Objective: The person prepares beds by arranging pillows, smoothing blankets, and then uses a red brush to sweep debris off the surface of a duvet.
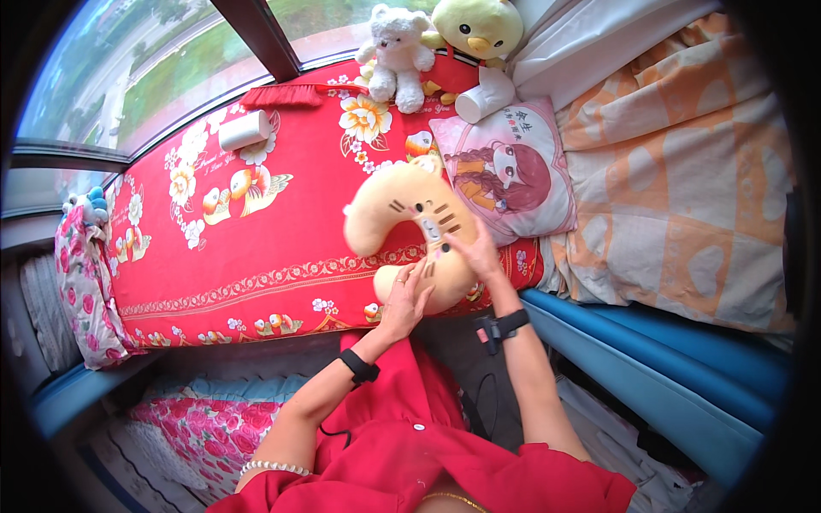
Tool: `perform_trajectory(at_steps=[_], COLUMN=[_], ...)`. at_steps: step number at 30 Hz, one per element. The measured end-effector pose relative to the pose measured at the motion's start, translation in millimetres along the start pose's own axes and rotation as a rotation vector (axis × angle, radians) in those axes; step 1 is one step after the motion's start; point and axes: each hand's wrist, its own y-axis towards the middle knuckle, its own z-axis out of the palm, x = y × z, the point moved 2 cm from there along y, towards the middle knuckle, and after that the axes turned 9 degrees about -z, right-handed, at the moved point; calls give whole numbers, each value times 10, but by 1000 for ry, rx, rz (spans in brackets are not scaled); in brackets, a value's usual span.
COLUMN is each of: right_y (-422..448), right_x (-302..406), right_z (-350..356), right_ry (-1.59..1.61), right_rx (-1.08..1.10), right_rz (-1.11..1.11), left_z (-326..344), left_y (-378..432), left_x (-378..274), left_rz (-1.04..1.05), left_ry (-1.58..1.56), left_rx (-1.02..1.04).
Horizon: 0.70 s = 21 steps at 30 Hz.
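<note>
A U-shaped plush neck pillow (pixel 378 199), light tan with a stitched animal face and small ears, lies before me over the red bedspread and a corner of the printed cushion. Its opening faces left. My left hand (pixel 405 302) grips its near arm, fingers spread over the plush, with a ring on one finger. At the pillow's right side, my right hand (pixel 478 253) holds the curved part, thumb across the face. Whether the pillow rests fully on the bedding cannot be told. The square pink-and-white cushion (pixel 513 170), bearing a drawn figure and writing, sits just beyond my right hand.
Red floral bedspread (pixel 321 218) covers the window-side surface. A white bear (pixel 396 61), a yellow chick plush (pixel 478 38), white rolls (pixel 244 131) and a red brush (pixel 282 96) lie toward the window (pixel 186 58). Orange checked bedding (pixel 673 179) and a blue padded edge (pixel 648 359) are right.
</note>
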Motion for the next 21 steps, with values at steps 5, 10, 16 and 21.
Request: perform_trajectory(at_steps=[5, 10, 16, 21], right_y=[120, 131, 470, 499], right_x=[745, 1055, 1095, 856], right_z=[-766, -1521, -1896, -1296], right_ry=[-81, -123, -733, -1221], right_rx=[-68, -199, -322, -22], right_rz=[-146, -40, -369, -499], left_z=[-127, -297, -425, -393], left_y=[45, -6, -87, -171], left_x=[35, 377, 682, 899], left_rz=[52, -86, -179, -248], left_ry=[-24, 98, 223, 316], left_rx=[-192, -207, -184, -180])
